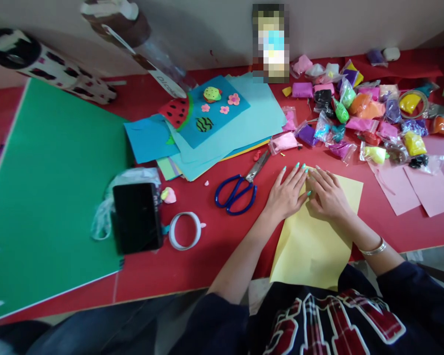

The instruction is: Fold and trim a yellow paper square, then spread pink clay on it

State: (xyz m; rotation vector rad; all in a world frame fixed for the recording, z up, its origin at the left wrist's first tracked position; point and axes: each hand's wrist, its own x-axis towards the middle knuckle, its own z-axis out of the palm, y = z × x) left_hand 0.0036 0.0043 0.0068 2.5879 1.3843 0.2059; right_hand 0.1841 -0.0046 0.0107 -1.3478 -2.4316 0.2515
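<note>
A sheet of yellow paper (314, 251) lies at the table's front edge, its near part reaching over that edge. My left hand (287, 195) rests on the paper's far left corner, fingers stretched out. Beside it, my right hand (329, 195) lies on the top part of the same sheet, with its fingers extended and close to the left fingertips. What lies under the palms is hidden. Just left of my left hand are scissors (240, 190) with blue handles, their blades pointing away from me.
Many bagged clay pieces (360, 106) spread across the back right, with pink paper sheets (395, 190) nearer. Stacked blue papers (240, 118) carry clay shapes. A tape roll (185, 230), a black device (137, 217), a green board (66, 197) and bottles (70, 69) stand leftward.
</note>
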